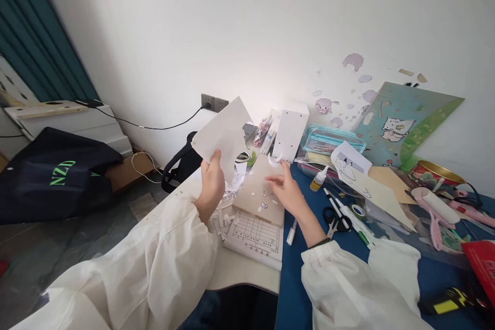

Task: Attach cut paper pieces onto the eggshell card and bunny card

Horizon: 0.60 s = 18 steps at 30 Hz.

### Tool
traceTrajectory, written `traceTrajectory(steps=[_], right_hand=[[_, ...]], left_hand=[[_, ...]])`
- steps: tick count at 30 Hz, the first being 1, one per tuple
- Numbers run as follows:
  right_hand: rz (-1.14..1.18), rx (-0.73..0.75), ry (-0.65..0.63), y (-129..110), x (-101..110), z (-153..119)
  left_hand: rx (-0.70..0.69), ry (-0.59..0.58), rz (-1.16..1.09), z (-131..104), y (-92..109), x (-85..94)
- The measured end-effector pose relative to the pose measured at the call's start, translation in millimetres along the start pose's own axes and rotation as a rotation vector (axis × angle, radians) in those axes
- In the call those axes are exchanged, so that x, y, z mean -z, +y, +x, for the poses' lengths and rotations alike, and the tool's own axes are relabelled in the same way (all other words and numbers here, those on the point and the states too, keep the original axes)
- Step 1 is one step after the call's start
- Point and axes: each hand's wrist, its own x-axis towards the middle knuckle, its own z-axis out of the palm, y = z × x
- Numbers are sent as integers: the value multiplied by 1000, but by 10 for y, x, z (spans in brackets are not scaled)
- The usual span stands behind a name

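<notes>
In my left hand (213,180) is a pale, stiff-looking sheet (220,136), gripped by its lower edge with the thumb on top and tilted up above the table. My right hand (288,191) has its fingers apart over a beige board (253,191). A curved white paper strip (275,159) is at the tip of its index finger; whether it touches, I cannot tell. Several small paper cutouts (264,205) with drawn outlines lie on the board. Under the board's near end is a printed form pad (253,240).
Paper scraps (223,219) lie left of the board. On the blue mat (296,278) are black scissors (337,219), a white marker (292,233), a glue bottle (318,179) and a utility knife (358,224). A white box (290,131) stands by the wall; a tape measure (444,303) sits front right.
</notes>
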Motion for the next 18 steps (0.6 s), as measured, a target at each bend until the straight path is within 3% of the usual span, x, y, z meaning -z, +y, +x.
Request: traceTrajectory(steps=[8, 18], right_hand=[[150, 11, -157, -110, -385, 252], [432, 19, 194, 20, -47, 153]], left_hand=[[-75, 72, -91, 158, -23, 21], [43, 92, -140, 97, 70, 17]])
